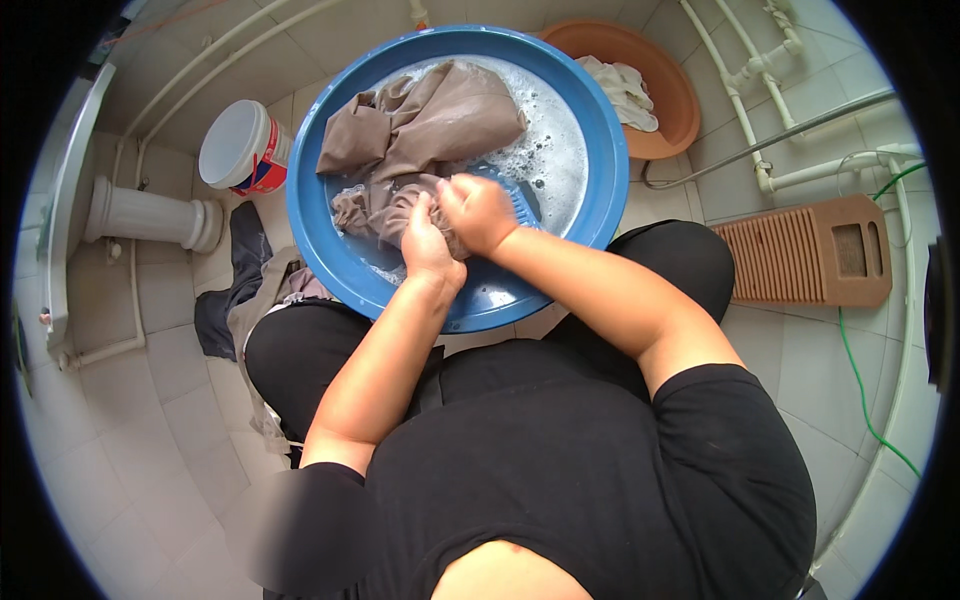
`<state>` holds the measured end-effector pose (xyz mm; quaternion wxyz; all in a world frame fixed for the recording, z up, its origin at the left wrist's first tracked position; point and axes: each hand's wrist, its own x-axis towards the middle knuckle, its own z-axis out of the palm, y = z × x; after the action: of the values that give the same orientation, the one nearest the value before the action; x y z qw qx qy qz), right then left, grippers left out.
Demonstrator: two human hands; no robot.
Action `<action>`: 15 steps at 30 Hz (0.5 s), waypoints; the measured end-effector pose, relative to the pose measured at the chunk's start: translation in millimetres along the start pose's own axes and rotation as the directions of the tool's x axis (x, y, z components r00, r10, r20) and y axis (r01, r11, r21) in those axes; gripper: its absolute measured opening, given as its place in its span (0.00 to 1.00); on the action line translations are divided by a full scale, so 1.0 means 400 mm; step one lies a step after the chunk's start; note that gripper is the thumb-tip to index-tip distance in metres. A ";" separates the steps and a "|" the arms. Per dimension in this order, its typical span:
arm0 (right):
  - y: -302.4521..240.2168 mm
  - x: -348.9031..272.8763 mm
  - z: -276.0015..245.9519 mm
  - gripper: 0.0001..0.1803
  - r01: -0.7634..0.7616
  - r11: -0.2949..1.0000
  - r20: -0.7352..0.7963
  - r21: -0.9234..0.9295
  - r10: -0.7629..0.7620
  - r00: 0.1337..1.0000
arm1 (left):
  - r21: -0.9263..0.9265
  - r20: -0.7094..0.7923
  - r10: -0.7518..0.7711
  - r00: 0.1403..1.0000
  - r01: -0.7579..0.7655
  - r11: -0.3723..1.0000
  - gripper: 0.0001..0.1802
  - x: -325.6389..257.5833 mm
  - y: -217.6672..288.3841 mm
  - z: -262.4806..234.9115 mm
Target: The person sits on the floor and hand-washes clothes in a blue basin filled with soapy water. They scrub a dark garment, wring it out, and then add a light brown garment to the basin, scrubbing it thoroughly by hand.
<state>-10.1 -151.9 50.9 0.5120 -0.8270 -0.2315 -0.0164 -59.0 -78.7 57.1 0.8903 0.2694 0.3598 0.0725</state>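
A wet brown garment (440,115) lies bunched in a big round blue basin (606,170) of sudsy water. Its near end is gathered between my two hands, low in the basin. My left hand (430,245) is closed on the bunched cloth, thumb up. Close beside it, my right hand (478,213) is curled into a fist on the same cloth, slightly smeared by motion. The fingertips of both hands are partly hidden. Just right of my right hand, a ribbed blue surface (522,205) shows under the water, and white foam (545,140) floats beyond it.
An orange-brown tub (680,105) holding white cloth (620,92) stands behind right. A white bucket (235,150) is at the left, near a white pedestal (150,215). Dark clothes (245,265) lie by my left knee. A brown washboard (800,250) rests at the right, near pipes and a green hose (855,370).
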 end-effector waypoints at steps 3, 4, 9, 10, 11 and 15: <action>-0.005 0.032 -0.018 0.27 -0.239 0.968 0.174 -0.075 0.249 0.953 | 0.134 0.004 0.183 0.983 -0.182 0.974 0.18 0.000 0.015 0.022; -0.003 0.038 -0.023 0.31 -0.257 0.966 0.297 0.006 0.244 0.923 | 0.205 0.058 0.218 0.974 -0.225 0.952 0.18 -0.006 0.031 0.025; -0.121 0.046 -0.098 0.35 -0.411 0.911 0.879 0.043 0.161 0.449 | 0.135 0.326 -0.034 0.945 -0.011 0.991 0.39 0.031 0.121 -0.010; -0.110 0.058 -0.091 0.28 -0.320 0.947 0.920 -0.016 0.140 0.367 | 0.005 0.445 -0.141 0.884 0.155 0.988 0.50 0.040 0.132 -0.023; -0.112 0.056 -0.100 0.27 -0.342 0.939 0.903 0.032 0.119 0.413 | -0.134 0.491 -0.093 0.866 0.180 0.975 0.56 0.039 0.136 -0.028; -0.087 0.074 -0.146 0.21 -0.296 0.955 0.859 0.017 0.137 0.493 | -0.365 0.423 0.003 0.906 0.167 0.916 0.57 0.053 0.202 -0.048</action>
<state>14.8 -178.2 115.6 0.3969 -0.7068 -0.3461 0.4724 -51.4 4.5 76.2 0.9842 0.0787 0.1517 0.0462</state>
